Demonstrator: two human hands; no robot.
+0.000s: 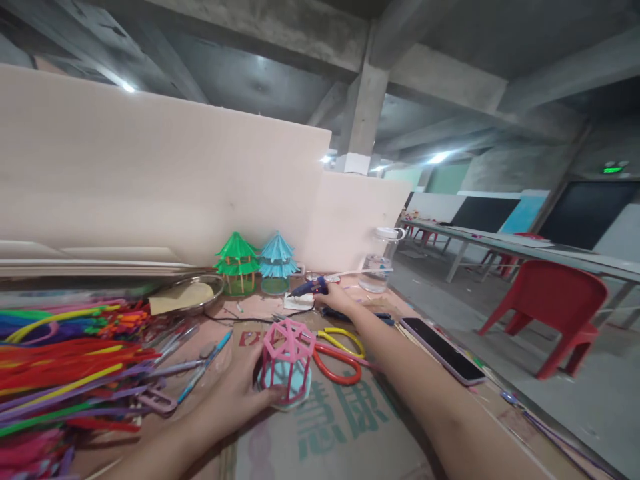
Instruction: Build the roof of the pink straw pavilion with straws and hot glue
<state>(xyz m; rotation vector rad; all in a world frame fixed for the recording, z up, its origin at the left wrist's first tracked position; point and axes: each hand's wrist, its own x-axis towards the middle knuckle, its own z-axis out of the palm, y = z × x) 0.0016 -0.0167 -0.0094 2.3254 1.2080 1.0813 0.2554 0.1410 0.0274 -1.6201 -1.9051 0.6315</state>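
Note:
My left hand (260,380) is closed round the base of a small pink pavilion frame (289,343). The frame has a spoked pink top, dark pink posts and a round pale blue base, and stands upright over the cardboard (270,447). Further off, my right hand (334,297) grips a dark blue glue gun (311,287), its nozzle pointing left over a small white block (299,301). A long pale glue stick sticks out behind the gun. Scissors with red handles (337,365) and another pair with yellow handles (350,341) lie between my hands.
Green (237,263) and blue (277,262) pavilion models stand at the back, near a metal dish (200,293). Colourful pipe cleaners (60,363) cover the left. A water bottle (376,263) and phone (443,350) are on the right. A red chair (555,307) stands beyond.

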